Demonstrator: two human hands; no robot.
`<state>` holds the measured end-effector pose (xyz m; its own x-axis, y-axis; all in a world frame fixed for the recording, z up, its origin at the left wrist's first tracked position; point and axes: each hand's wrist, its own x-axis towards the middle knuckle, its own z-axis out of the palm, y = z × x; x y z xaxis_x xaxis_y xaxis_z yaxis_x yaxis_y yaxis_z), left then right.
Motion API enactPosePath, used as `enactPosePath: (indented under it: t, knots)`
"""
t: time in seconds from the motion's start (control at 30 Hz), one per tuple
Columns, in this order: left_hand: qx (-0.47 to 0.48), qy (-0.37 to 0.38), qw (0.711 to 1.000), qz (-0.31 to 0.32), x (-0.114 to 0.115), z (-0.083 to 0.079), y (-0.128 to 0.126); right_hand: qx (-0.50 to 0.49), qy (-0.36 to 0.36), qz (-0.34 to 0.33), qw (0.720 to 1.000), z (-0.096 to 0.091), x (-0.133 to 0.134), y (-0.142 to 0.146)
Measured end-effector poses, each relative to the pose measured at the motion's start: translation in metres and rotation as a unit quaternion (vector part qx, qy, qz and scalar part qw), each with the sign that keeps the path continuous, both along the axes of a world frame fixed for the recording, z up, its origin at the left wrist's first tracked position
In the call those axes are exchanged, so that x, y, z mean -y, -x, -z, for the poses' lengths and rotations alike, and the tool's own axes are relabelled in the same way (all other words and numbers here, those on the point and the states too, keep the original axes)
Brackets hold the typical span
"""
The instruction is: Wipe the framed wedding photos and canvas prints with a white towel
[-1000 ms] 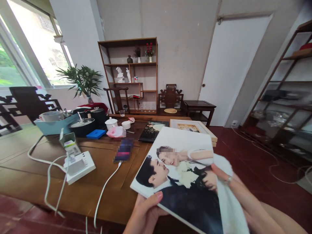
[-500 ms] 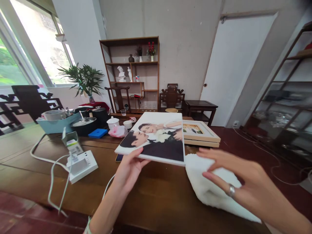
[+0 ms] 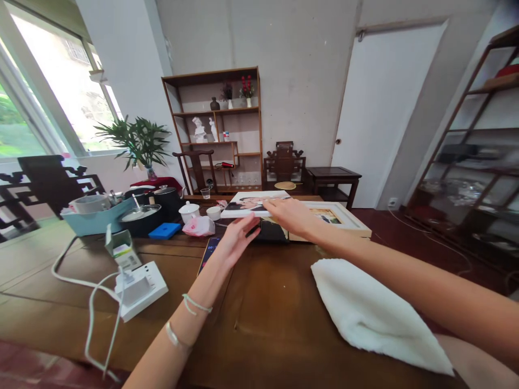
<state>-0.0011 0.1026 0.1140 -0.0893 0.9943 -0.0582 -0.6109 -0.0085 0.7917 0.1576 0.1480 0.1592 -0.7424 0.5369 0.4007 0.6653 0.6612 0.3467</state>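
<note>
Both my arms reach out over the wooden table (image 3: 259, 319). A wedding photo canvas (image 3: 247, 205) lies almost flat at the far side, on top of a dark album (image 3: 272, 232). My left hand (image 3: 239, 237) holds the canvas by its near left edge, fingers under it. My right hand (image 3: 290, 213) rests on its right edge with fingers stretched flat. A framed picture (image 3: 344, 219) lies just to the right of the canvas. A white fluffy cloth (image 3: 377, 313) lies loose on the table under my right forearm.
A phone (image 3: 208, 251) lies by my left wrist. A white power strip (image 3: 140, 283) with cables and a small box (image 3: 121, 248) sit at the left. Behind them are a blue tray (image 3: 97, 208), kettle, pots, cups and a blue pad. Shelves and chairs stand behind.
The canvas has moved away from me and down onto the dark album. My right hand left the white cloth on the table and went to the canvas edge.
</note>
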Motion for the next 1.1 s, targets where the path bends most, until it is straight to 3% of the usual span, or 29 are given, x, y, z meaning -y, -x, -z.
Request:
enactPosePath:
  t: [0.17, 0.33, 0.47, 0.63, 0.87, 1.0, 1.1]
  knots:
    - [-0.022, 0.169, 0.985, -0.036, -0.013, 0.047, 0.001, -0.006, -0.018, 0.006, 1.0, -0.001, -0.019, -0.01]
    - [0.005, 0.206, 0.972, -0.116, -0.048, 0.068, -0.002, -0.007, -0.039, 0.004, 0.999, 0.002, -0.027, -0.013]
    - [0.024, 0.212, 0.964, -0.161, -0.061, 0.068, -0.004, 0.003, -0.05, -0.005, 0.999, 0.003, -0.026, -0.016]
    - [0.048, 0.189, 0.962, -0.19, -0.053, 0.066, -0.003, -0.008, -0.05, 0.0, 0.999, 0.002, -0.026, -0.015]
    - [0.082, 0.163, 0.97, -0.159, -0.03, 0.071, -0.001, -0.03, -0.044, 0.014, 0.998, -0.002, -0.027, -0.011]
    - [0.093, 0.158, 0.978, -0.098, -0.015, 0.058, 0.009, -0.031, -0.039, 0.015, 0.999, -0.004, -0.026, -0.009]
    - [0.09, 0.145, 0.983, -0.063, 0.009, 0.045, 0.018, -0.038, -0.033, 0.023, 0.998, -0.005, -0.026, -0.01]
